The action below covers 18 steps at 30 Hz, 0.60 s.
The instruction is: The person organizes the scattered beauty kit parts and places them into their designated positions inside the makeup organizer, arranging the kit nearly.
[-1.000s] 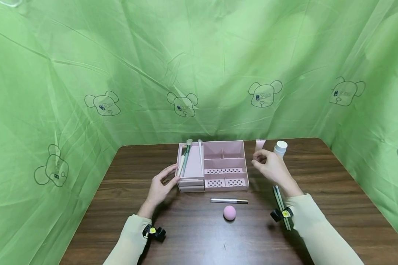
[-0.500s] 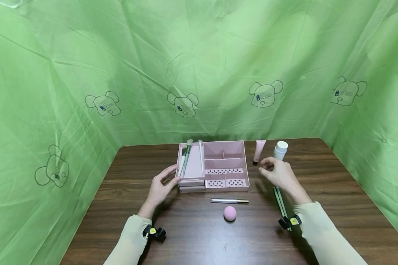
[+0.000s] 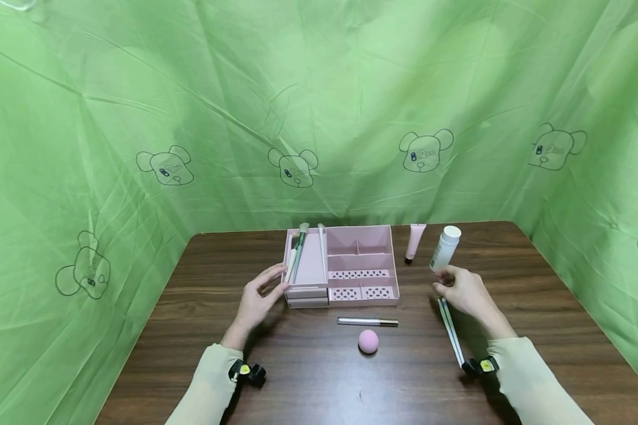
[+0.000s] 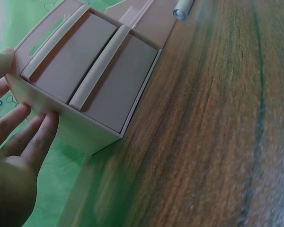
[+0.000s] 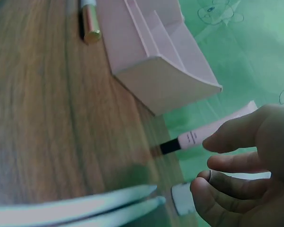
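Note:
My left hand (image 3: 256, 302) rests against the left side of a pink makeup organizer (image 3: 359, 302), fingertips on its side wall and thumb by the front corner. In the left wrist view the organizer's two drawer fronts (image 4: 87, 56) are closed. My right hand (image 3: 466, 293), fingers loosely bent and holding nothing, hovers over the upper ends of two pale pencils (image 3: 451, 333). Just beyond it stands a white bottle (image 3: 444, 248), partly behind the fingers in the right wrist view. A pink tube (image 3: 415, 240) stands on its black cap between bottle and organizer.
Several makeup brushes (image 3: 300, 251) lie in the organizer's top left tray. In front of it are a silver pen-shaped tube (image 3: 367, 321) with a gold end and a pink sponge ball (image 3: 368, 342). Green cloth (image 3: 351, 106) hangs behind the wooden table (image 3: 191, 330).
My right hand has come away from the pink tube, moving right and toward me past the bottle to the pencils. The tube is left standing uncovered. My left hand has stayed put.

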Each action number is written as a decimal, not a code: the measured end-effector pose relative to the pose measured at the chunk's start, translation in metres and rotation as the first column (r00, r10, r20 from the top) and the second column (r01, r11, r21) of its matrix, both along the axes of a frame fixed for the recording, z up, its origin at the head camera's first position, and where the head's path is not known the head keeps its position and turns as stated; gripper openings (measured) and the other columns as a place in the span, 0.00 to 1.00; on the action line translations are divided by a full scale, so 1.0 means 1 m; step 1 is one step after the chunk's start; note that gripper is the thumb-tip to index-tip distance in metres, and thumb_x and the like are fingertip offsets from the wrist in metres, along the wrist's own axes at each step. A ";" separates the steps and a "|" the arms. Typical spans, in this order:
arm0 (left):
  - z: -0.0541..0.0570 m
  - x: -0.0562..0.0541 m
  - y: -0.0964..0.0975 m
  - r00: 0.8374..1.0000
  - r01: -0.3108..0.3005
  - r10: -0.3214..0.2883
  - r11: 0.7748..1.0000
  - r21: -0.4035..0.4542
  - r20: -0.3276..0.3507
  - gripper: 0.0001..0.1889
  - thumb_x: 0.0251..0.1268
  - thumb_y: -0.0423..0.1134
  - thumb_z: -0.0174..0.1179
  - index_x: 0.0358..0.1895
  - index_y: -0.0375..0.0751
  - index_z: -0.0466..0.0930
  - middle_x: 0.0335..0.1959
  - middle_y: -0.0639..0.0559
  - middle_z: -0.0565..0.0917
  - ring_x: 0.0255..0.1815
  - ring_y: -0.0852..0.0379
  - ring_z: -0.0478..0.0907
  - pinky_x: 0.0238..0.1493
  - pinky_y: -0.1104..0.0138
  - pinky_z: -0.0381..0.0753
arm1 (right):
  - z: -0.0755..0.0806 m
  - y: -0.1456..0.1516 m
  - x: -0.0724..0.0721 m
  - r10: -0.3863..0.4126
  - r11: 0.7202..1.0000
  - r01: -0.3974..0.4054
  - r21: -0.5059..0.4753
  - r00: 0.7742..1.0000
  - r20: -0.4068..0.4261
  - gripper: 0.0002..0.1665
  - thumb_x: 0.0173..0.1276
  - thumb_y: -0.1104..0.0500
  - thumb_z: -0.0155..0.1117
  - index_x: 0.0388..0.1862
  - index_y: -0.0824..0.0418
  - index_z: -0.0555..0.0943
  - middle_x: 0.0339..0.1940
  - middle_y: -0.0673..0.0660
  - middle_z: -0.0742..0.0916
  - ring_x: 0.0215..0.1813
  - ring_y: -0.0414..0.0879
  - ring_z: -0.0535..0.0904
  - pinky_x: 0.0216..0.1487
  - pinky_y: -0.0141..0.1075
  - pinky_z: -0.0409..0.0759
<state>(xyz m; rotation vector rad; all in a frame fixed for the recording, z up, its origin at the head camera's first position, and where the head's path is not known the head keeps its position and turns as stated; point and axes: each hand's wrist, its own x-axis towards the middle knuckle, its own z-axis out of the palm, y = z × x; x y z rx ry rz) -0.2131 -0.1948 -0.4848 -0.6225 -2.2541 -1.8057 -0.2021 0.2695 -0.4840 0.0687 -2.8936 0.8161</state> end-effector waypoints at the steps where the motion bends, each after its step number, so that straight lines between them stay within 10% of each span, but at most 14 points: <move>1: 0.000 0.000 0.000 1.000 -0.001 0.001 1.000 -0.001 0.000 0.20 0.63 0.28 0.64 0.58 0.26 0.77 0.63 0.32 0.75 0.63 0.38 0.73 0.62 0.74 0.75 | -0.001 0.002 0.001 0.000 1.000 0.000 0.008 1.000 0.007 0.15 0.61 0.57 0.68 0.45 0.61 0.83 0.33 0.54 0.88 0.36 0.49 0.84 0.37 0.45 0.80; 18: 0.001 0.001 0.000 1.000 0.001 -0.001 1.000 0.013 0.008 0.20 0.63 0.27 0.63 0.57 0.25 0.77 0.63 0.33 0.75 0.61 0.36 0.75 0.61 0.73 0.76 | -0.015 0.014 0.012 0.025 0.999 -0.032 0.035 0.982 0.187 0.12 0.56 0.63 0.67 0.41 0.63 0.83 0.28 0.50 0.86 0.27 0.40 0.78 0.28 0.35 0.74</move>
